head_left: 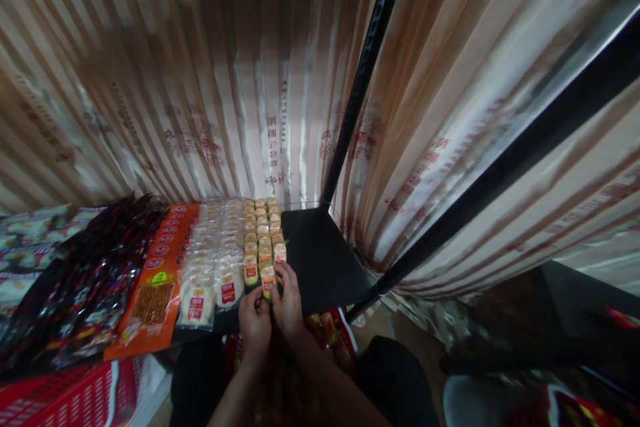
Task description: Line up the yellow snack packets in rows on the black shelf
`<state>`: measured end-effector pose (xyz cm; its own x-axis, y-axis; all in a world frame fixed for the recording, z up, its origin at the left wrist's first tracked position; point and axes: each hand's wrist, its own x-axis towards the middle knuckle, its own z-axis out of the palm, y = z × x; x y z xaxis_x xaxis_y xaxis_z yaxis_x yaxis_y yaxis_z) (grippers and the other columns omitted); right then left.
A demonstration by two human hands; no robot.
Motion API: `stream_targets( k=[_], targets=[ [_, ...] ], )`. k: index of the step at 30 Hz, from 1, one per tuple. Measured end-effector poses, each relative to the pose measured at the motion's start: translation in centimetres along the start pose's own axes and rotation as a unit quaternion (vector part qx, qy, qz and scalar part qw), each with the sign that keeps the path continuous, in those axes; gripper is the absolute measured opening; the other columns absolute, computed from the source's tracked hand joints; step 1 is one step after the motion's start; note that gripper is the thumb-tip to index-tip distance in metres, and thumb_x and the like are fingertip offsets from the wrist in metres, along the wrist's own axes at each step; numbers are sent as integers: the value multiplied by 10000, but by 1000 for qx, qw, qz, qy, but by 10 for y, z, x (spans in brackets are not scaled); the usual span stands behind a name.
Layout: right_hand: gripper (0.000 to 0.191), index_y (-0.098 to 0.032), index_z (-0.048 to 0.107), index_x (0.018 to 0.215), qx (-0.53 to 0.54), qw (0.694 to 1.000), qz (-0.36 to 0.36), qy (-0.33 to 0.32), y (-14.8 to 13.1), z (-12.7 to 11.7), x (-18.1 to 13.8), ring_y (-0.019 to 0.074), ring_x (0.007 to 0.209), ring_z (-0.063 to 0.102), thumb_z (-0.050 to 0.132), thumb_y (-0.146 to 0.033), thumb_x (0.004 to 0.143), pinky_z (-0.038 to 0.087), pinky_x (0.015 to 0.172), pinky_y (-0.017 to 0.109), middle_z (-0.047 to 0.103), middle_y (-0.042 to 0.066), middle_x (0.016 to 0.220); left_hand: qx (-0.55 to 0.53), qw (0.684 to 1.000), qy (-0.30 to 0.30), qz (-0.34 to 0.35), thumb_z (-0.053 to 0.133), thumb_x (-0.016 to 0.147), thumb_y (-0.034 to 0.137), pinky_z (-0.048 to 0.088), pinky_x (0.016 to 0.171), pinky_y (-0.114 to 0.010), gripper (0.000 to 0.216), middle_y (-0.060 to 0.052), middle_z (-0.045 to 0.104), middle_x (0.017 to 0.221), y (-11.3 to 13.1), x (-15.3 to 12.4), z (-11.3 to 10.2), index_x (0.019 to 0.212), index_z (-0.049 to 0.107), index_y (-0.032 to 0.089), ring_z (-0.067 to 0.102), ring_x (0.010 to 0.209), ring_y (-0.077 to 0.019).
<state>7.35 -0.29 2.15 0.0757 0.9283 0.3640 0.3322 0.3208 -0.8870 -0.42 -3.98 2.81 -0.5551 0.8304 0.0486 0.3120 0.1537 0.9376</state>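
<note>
Both my hands meet at the front edge of a black shelf [320, 260]. My left hand [254, 323] is curled, its fingertips at the nearest small yellow-and-red snack pack [267, 278]. My right hand [289, 300] lies beside it with fingers bent against the same pack and the front of the row of small snack packs [263, 230] running back on the shelf. What either hand actually grips is too small to make out.
Left of that row lie rows of clear round-cake packs [215, 253], an orange packet [155, 280], dark red packets [85, 273] and printed packets [25, 240]. A red basket [65, 397] sits at lower left. Black shelf posts [357, 93] and a striped curtain [200, 80] stand behind.
</note>
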Motion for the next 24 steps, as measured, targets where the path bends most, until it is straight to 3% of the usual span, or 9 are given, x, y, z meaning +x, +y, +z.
stream_targets(
  k=[4, 9, 13, 24],
  targets=[
    [377, -171, 522, 1160, 7, 1000, -14, 9, 1, 6, 5, 188, 1042, 562, 452, -164, 790, 504, 880, 328, 473, 135, 1239, 10, 1000, 15, 10, 440, 665, 225, 459, 854, -397, 316, -122, 632, 895, 2, 7, 1, 879, 659, 149, 585, 837, -229],
    [298, -192, 572, 1084, -75, 997, -5, 15, -4, 8, 6, 205, 1044, 538, 466, -199, 806, 494, 867, 342, 519, 105, 1112, -14, 1000, 22, 1, 454, 681, 221, 456, 872, -386, 271, -96, 641, 885, 0, 12, 4, 840, 670, 182, 584, 865, -224],
    [306, -206, 559, 1109, -107, 994, 1, 13, -5, 7, 4, 171, 868, 579, 475, -221, 815, 498, 799, 313, 544, 77, 1038, -15, 1000, 14, 10, 439, 710, 235, 450, 883, -398, 284, -100, 638, 896, -3, 12, 5, 862, 671, 176, 581, 880, -227],
    [325, -183, 534, 1097, -71, 996, 44, -12, 2, 11, 5, 144, 716, 583, 433, -168, 788, 509, 696, 267, 542, 47, 913, 11, 997, -12, 70, 400, 721, 190, 425, 936, -408, 369, -125, 615, 984, -4, 11, 7, 988, 651, 158, 552, 978, -240]
  ],
)
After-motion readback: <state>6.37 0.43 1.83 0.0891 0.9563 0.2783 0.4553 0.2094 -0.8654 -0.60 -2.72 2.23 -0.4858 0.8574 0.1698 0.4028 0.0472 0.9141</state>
